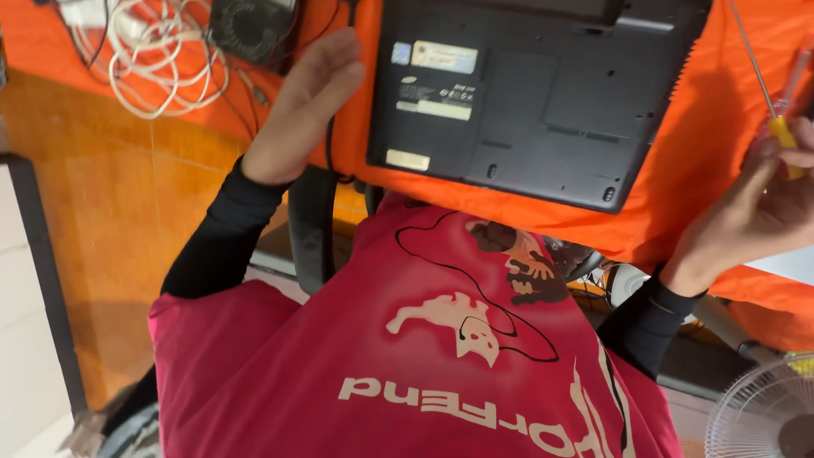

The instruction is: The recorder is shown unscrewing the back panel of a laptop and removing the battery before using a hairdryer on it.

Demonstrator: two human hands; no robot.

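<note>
Two hands: both were raised over an orange-covered table (pixel 704 136), one at the upper left of centre and one at the right edge of the frame.
Left hand (pixel 303 106): it was flat and open, fingers together and stretched toward the top of the frame, holding nothing; it hovered just beside the left edge of the laptop, over a black cable (pixel 329 140), and whether it touched the cloth could not be told.
Right hand (pixel 759 212): its fingers were closed round the yellow handle of a screwdriver (pixel 773 106), near the right edge of the frame.
Screwdriver: its thin metal shaft ran up and to the left from the handle toward the upper right corner, apart from the laptop.
Laptop (pixel 526 93): a black one lay bottom-up at the upper middle of the frame, labels and screw holes showing, its near corner reaching the table's front edge.
Sleeves: both forearms wore black sleeves, below a red printed shirt (pixel 424 356) filling the lower middle.
Upper left: a tangle of white cables (pixel 153 59) lay beside a small black fan unit (pixel 250 25).
Lower right: part of a white standing fan's grille (pixel 763 416) showed in the corner.
Left side: an orange-brown wooden floor (pixel 102 212) lay below the table.
</note>
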